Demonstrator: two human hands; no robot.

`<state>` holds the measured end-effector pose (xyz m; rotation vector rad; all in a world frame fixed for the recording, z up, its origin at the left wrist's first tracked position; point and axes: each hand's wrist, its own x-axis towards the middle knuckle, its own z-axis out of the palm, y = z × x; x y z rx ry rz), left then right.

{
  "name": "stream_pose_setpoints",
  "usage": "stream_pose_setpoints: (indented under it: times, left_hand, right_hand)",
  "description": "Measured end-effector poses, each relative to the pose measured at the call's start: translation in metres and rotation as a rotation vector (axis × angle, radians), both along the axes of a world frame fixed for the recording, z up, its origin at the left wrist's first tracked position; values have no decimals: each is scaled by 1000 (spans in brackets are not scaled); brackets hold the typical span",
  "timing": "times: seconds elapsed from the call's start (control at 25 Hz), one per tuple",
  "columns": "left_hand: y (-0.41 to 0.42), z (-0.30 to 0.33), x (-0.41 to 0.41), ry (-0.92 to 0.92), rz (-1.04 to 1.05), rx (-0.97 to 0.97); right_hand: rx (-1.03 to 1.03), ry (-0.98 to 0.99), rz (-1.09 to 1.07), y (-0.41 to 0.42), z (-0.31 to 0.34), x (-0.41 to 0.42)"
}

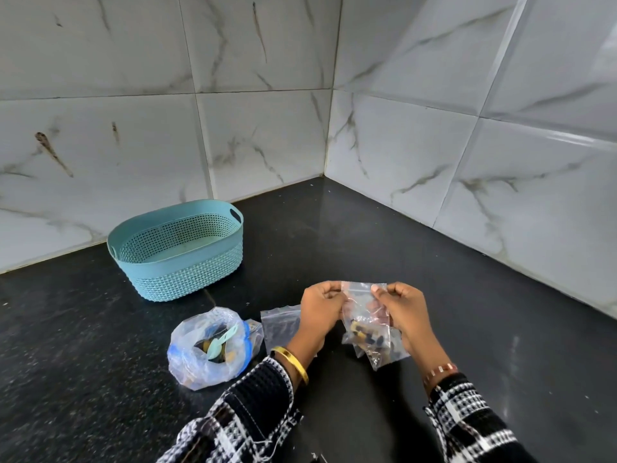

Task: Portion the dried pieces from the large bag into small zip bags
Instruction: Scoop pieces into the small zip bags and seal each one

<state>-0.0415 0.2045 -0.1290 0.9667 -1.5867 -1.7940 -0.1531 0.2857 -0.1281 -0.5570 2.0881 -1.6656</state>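
I see a teal basket (pixel 175 250) standing at far left on the black counter (pixel 83 345). Nearer me, the large bag (pixel 208 349) lies open, with dried pieces and a pale green scoop (pixel 222 339) inside. Just right of it lie empty zip bags (pixel 280 324). My left hand (pixel 320 312) and right hand (pixel 405 315) each pinch the top edge of one small zip bag (pixel 365 324) holding dried pieces. I can read no labels or writing.

The left hand (pixel 320 315) covers part of the empty zip bags (pixel 280 320) lying behind it. Inside the large bag (pixel 208 349), crumpled plastic blurs the dried pieces (pixel 203 345). Both checked sleeves (pixel 253 416) run off the bottom edge.
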Motion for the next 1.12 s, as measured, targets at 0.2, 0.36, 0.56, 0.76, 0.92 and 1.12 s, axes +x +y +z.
stream_pose_setpoints:
  times: [0.2,0.36,0.56,0.76,0.92,1.12]
  left_hand:
    - [-11,-1,-8,-67,47,23]
    - [-9,-7,-7,-112,25,-3]
    - [-8,-14,-5,-226,-21,-156]
    - [-10,-16,0,-246,-61,-188]
    - [-11,-18,5,-253,-100,-222]
    - [-7,-14,11,-238,-134,-251]
  right_hand:
    - [88,39,-15,-7,-12,-8]
    - [151,60,-101,-9,-21,-12]
    - [175,117,-87,-9,-20,-10]
    - [180,204,9,-8,-15,-5]
    - [196,267,67,-9,-13,1]
    - [155,344,94,-7,-6,11]
